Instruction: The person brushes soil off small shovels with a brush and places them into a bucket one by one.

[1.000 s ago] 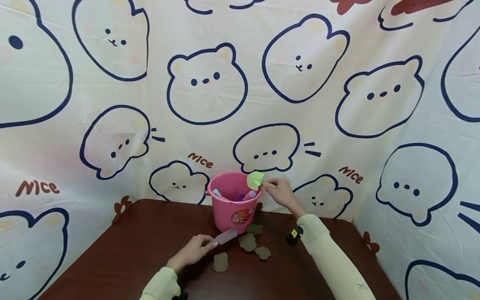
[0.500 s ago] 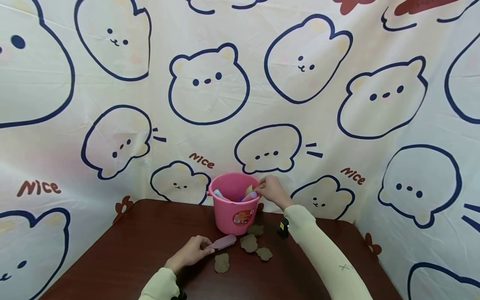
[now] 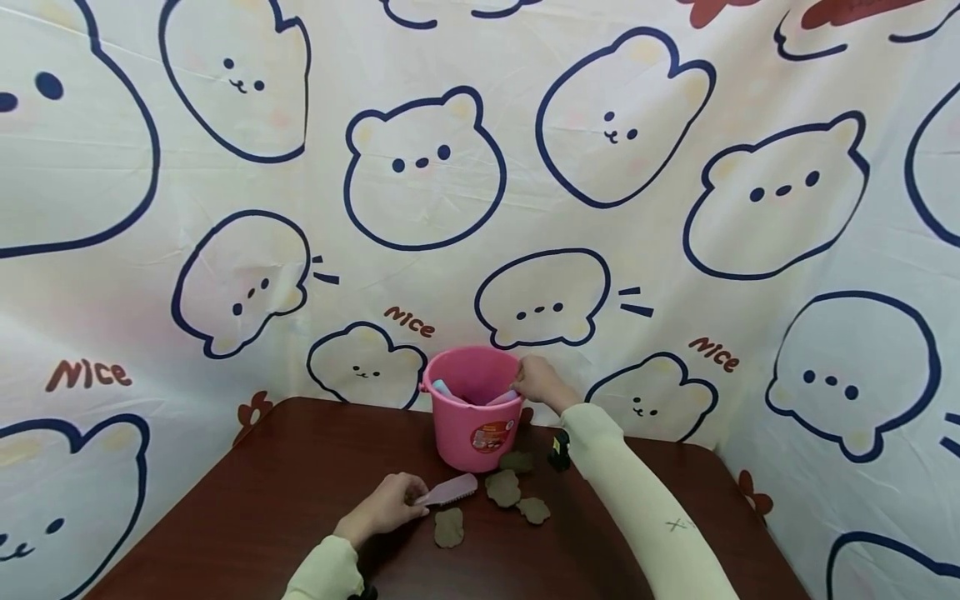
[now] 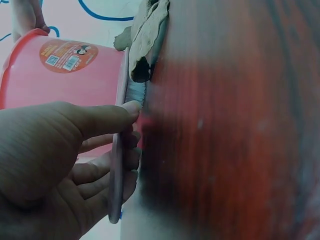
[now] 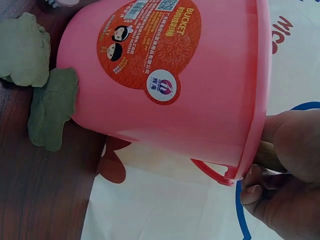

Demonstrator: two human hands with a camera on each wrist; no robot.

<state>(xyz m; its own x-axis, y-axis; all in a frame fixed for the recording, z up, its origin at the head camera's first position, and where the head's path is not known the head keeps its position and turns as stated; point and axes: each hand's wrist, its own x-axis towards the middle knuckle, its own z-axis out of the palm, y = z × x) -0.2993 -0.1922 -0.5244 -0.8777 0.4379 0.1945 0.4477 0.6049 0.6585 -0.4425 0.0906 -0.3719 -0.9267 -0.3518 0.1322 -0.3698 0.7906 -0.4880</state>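
Observation:
A pink bucket [image 3: 468, 433] stands at the back of the table. Over its right rim, my right hand [image 3: 542, 382] grips the wooden handle [image 5: 267, 155] of a small shovel; the shovel's blade is hidden inside the bucket. In the right wrist view the fingers of the right hand [image 5: 290, 170] curl round that handle against the rim. My left hand [image 3: 390, 502] pinches the handle of a pink hairbrush [image 3: 453, 490] just in front of the bucket. The left wrist view shows the brush's bristles [image 4: 135, 91] facing the tabletop, with the left thumb near them.
Several flat, olive-brown clay-like pieces [image 3: 502, 488] lie on the dark wooden table [image 3: 300, 467], one of them [image 3: 448, 528] close to the left hand. A light blue item [image 3: 444, 388] and a lilac item [image 3: 502, 397] stick up inside the bucket. A patterned cloth [image 3: 420, 292] hangs behind.
My right hand has moved left to the bucket's rim, and the shovel's green blade has gone down into the bucket out of sight. The left hand with the hairbrush has hardly moved.

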